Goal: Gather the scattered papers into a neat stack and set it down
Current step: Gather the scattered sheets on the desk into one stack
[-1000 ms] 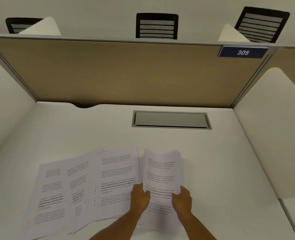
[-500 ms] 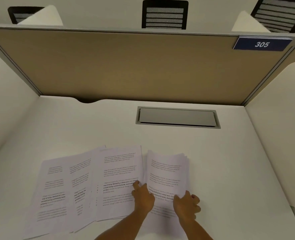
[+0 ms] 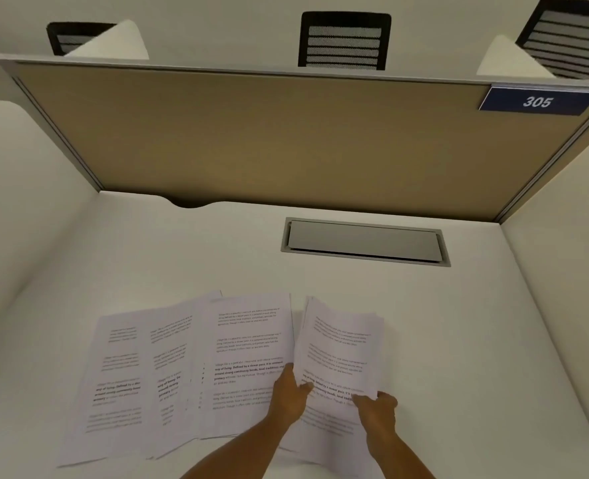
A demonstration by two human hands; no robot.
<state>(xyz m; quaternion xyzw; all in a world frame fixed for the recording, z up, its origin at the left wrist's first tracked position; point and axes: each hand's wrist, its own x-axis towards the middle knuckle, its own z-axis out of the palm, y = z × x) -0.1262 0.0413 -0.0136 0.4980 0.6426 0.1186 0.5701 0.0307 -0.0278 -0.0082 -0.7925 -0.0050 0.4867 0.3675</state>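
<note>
Low in the frame, right of centre, the left hand [image 3: 288,395] and the right hand [image 3: 376,411] both have hold of a partial stack of printed sheets [image 3: 339,354]: the left hand is closed on the stack's left edge with the thumb lying across the printed face, and the right hand pinches the near right corner, fingers curled under where they cannot be seen. The far end of the stack looks raised off the white desk [image 3: 441,323], its top edges fanned and uneven, so it is not yet squared. To its left, across the lower left and lower middle of the frame, the loose papers [image 3: 168,368] lie flat on the desk in overlapping layers, the nearest one touching or running under the left hand. Paper like this is light and limp; a single sheet will droop and slide, and smooth sheets slip over one another easily, so a few held together by one corner would likely fan out or spill. The safer hold is probably on opposite long edges, near the middle, with thumbs on top pressing the pile together. Flat sheets on a smooth desk are hard to lift from above, so sliding them toward the near edge or sweeping them under the stack seems easier. Creasing is the main risk, not breakage
</note>
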